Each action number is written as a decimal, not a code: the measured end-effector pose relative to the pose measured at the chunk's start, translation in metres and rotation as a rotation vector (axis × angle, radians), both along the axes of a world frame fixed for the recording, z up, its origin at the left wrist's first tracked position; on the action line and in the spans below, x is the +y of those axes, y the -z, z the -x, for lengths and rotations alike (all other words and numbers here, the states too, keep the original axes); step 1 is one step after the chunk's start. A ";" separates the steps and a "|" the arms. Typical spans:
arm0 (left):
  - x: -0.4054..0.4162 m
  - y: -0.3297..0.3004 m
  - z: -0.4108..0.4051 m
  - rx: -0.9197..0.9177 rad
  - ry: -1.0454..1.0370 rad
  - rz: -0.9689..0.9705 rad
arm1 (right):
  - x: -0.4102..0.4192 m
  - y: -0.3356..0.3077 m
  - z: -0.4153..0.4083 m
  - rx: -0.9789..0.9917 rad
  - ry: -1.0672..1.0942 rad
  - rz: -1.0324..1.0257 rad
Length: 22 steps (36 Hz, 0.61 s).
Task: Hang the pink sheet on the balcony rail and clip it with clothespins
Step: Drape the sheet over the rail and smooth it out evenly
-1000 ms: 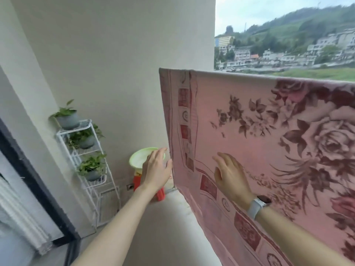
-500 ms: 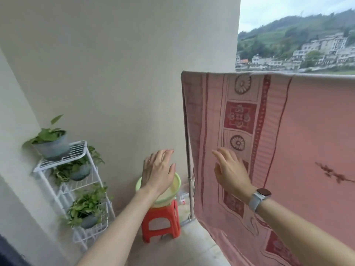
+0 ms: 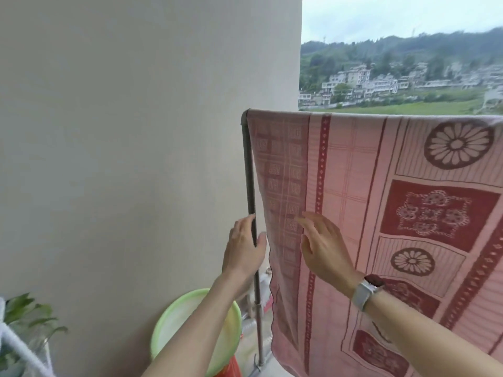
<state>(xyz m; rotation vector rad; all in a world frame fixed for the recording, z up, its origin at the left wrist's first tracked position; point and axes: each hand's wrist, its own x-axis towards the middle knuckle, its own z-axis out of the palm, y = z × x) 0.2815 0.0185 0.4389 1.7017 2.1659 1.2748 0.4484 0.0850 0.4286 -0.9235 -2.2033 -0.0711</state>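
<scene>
Pink sheet (image 3: pixel 353 213) fills the right of the frame, dark red borders, white daisy rounds on dark discs, a deep red panel of pale flowers. Grey post (image 3: pixel 249 170) at centre. Beige wall (image 3: pixel 122 145) across the left. Lime-green basin (image 3: pixel 174 330) bottom centre, red stool (image 3: pixel 231 368) beneath it. White watch strap (image 3: pixel 363 293) lower right.

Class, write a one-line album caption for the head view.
Patterned pink sheet draped over grey metal rail; left hand and right hand both open beside its edge.
</scene>
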 end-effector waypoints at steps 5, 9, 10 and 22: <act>0.082 -0.025 0.036 -0.187 0.078 -0.059 | 0.054 -0.010 0.026 0.071 0.057 -0.074; 0.141 -0.043 0.065 -0.276 0.192 -0.081 | 0.079 -0.024 0.050 0.107 0.126 -0.105; 0.154 -0.048 0.070 -0.290 0.235 -0.100 | 0.084 -0.026 0.055 0.101 0.134 -0.109; 0.216 -0.065 0.082 -0.639 0.320 -0.350 | 0.107 -0.037 0.079 0.089 0.230 -0.152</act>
